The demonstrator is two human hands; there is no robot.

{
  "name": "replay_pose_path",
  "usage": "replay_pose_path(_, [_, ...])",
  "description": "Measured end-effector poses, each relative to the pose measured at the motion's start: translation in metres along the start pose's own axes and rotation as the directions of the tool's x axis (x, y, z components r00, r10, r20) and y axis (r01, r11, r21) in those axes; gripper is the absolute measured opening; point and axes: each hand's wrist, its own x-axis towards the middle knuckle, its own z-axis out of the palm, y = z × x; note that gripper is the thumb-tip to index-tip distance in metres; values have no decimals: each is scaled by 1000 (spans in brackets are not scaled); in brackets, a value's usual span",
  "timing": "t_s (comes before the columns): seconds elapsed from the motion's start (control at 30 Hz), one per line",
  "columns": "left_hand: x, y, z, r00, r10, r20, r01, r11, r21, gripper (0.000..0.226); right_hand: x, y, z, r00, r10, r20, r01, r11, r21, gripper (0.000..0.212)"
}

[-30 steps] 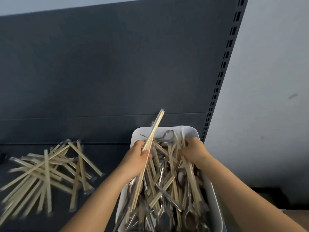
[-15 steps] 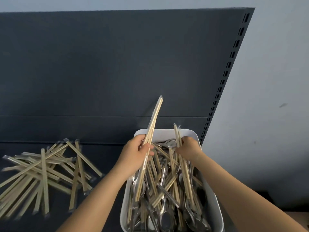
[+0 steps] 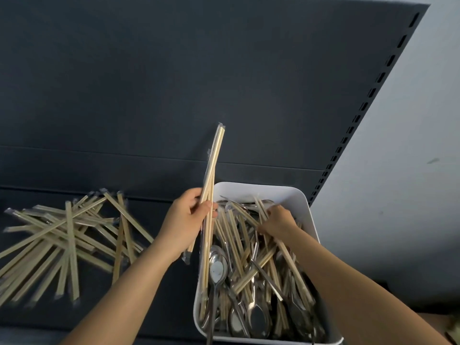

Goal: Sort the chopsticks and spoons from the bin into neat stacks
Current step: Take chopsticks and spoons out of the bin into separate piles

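Observation:
A white bin [image 3: 305, 207] at lower right holds a jumble of wrapped wooden chopsticks [image 3: 236, 247] and metal spoons [image 3: 217, 268]. My left hand [image 3: 185, 221] grips a small bundle of wrapped chopsticks [image 3: 212, 170] that stands nearly upright over the bin's left edge. My right hand [image 3: 277, 221] reaches into the far end of the bin, its fingers curled round a chopstick pair [image 3: 261, 207] lying among the others. A loose pile of wrapped chopsticks [image 3: 67, 235] is spread on the dark shelf to the left.
The dark shelf surface [image 3: 154, 282] runs under my arms, backed by a dark upright panel [image 3: 199, 83]. A slotted upright post [image 3: 361, 113] edges the panel on the right, with a pale wall [image 3: 410, 170] beyond it.
My left hand has lifted its bundle higher and turned it more upright. My right hand has gone back down into the far end of the bin onto another pair.

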Motion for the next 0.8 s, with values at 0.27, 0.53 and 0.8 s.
replay_pose_path(0.27, [3,1,0,1000,7,3,-7,999,-40,19,-6,-13,-18,997,-62,-46,69,984,167,28])
replay_pose_path(0.53, [6,6,3,1000,26,14,-25,998,-55,19,-26,-33,-36,974,-188,-123,221,899,379,13])
replay_pose_path(0.8, [7,13,3,998,60,-23,-62,993,-103,20,-46,-57,-55,943,-271,-194,332,813,479,14])
